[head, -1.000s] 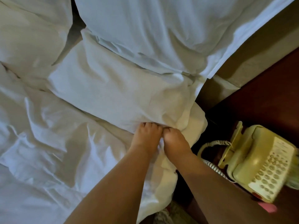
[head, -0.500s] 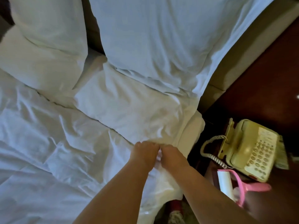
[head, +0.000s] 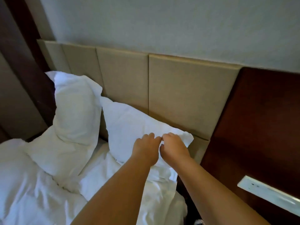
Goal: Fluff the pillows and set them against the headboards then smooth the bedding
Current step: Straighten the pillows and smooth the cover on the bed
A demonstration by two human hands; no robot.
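A white pillow (head: 129,127) leans tilted against the tan padded headboard (head: 186,91) on the bed's right side. My left hand (head: 145,149) and my right hand (head: 174,147) lie side by side on its near right corner, fingers curled into the fabric. A second white pillow (head: 76,108) stands upright to the left, near the dark bed corner. Rumpled white bedding (head: 40,192) covers the mattress below both pillows.
A dark wooden wall panel (head: 263,119) stands right of the headboard, with a pale metal strip (head: 269,194) set into it. A dark gap (head: 186,208) runs between bed and panel. Grey wall (head: 162,26) rises above.
The view has tilted up from the bed and the phone on the nightstand to the headboard. Both hands have moved from the lower bedding edge up to the right pillow's corner.
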